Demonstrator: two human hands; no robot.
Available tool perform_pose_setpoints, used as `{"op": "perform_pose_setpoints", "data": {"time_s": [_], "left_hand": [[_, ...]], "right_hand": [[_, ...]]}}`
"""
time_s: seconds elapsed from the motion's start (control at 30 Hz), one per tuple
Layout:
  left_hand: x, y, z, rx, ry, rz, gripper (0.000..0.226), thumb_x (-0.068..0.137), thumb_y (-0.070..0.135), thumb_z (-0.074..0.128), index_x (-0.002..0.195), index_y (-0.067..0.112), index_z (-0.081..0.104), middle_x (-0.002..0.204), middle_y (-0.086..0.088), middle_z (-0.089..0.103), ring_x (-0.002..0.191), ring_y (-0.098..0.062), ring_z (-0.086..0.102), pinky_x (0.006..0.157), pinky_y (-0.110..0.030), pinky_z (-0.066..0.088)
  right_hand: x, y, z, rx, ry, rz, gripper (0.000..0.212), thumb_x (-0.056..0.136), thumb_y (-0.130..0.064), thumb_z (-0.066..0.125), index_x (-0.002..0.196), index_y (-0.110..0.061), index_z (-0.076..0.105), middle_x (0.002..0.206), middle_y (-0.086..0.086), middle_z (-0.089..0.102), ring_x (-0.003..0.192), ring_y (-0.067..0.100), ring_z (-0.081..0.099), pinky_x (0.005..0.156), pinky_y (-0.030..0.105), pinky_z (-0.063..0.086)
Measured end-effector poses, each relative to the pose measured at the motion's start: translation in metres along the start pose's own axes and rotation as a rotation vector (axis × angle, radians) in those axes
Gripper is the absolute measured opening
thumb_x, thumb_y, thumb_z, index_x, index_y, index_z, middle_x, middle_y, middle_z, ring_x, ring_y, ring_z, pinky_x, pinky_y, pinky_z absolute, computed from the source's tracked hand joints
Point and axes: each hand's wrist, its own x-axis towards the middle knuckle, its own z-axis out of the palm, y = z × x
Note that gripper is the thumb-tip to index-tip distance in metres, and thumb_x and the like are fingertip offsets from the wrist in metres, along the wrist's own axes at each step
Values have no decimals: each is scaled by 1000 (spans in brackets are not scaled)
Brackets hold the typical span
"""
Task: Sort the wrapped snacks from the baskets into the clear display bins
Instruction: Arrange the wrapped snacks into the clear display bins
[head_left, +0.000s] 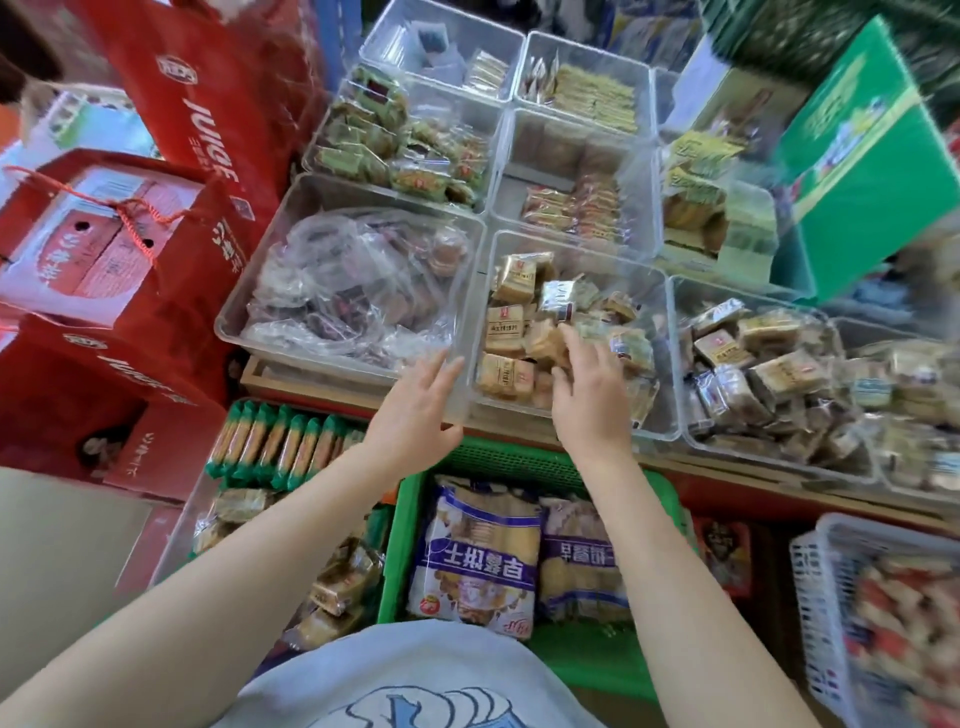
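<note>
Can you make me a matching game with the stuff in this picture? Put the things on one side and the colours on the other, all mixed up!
Things:
1. basket holding the big snack bags
2. basket at the right edge
3. gift bags on the left
4. bin the right hand reaches into

Colours:
A. red
B. clear
C. green
D. white

Pairs: 1-C, 2-D, 3-A, 4-B
</note>
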Motion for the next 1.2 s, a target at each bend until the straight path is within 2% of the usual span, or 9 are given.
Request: {"op": "perform_pose_setpoints", "data": {"time_s": [0.13,0.3,0.43,0.63,0.73,0.83,1.0,1.1,1.2], "left_hand": [[22,14,15,210,-105,20,87,94,37,56,159,21,0,166,-2,-5,153,-21,6,122,-39,0],[26,15,23,335,-185,-3,94,93,38,54,157,18,-11,165,-5,-13,153,-20,-5,125,-42,2],[25,14,27,370,-201,-16,98,91,37,54,156,18,-17,163,-3,-21,152,-20,-11,124,-41,-3],[26,16,26,364,-217,-17,96,91,33,53,156,18,-17,163,-3,-21,152,-20,-12,124,-42,-3],[26,16,20,280,-203,-5,89,93,32,52,158,20,-6,165,-2,-13,153,-19,-6,124,-40,-2],[5,9,17,99,39,26,68,92,27,56,154,17,30,164,-7,17,149,-23,20,122,-39,13],[-61,-60,40,3,345,-254,30,86,24,47,104,10,66,103,-5,59,92,-27,58,75,-34,47],[-101,-122,51,74,68,-583,34,91,24,49,121,11,58,122,-8,55,110,-28,54,89,-41,49],[-130,-172,56,176,-94,-728,53,91,28,57,139,13,43,139,-13,47,127,-33,45,101,-44,43]], "right_hand": [[57,53,-5,-172,154,141,59,92,9,50,147,-14,46,136,19,53,121,33,52,95,47,53],[74,76,25,-249,-344,169,60,106,-30,31,160,-14,12,167,11,6,154,31,-1,125,49,8],[72,90,40,-363,-456,34,73,103,-57,15,160,-13,5,168,7,-6,153,24,-14,124,46,-3],[103,94,27,-269,-394,231,67,104,-56,19,157,-15,24,167,12,8,154,29,5,124,52,1],[79,57,32,-153,-159,6,48,104,-37,35,139,-7,50,153,17,40,146,32,31,121,50,14],[26,5,45,64,-45,-274,27,97,-19,44,104,-6,67,105,11,66,99,27,61,92,44,50],[-60,-45,93,235,-370,-249,17,96,-13,53,96,-9,69,85,4,69,74,21,62,62,30,47],[-89,-52,131,93,-816,-125,21,100,-22,45,87,-12,59,86,5,61,82,27,59,71,42,51],[-114,-55,153,9,-964,-73,24,102,-25,43,90,-12,59,92,5,61,85,26,60,76,43,53]]}}
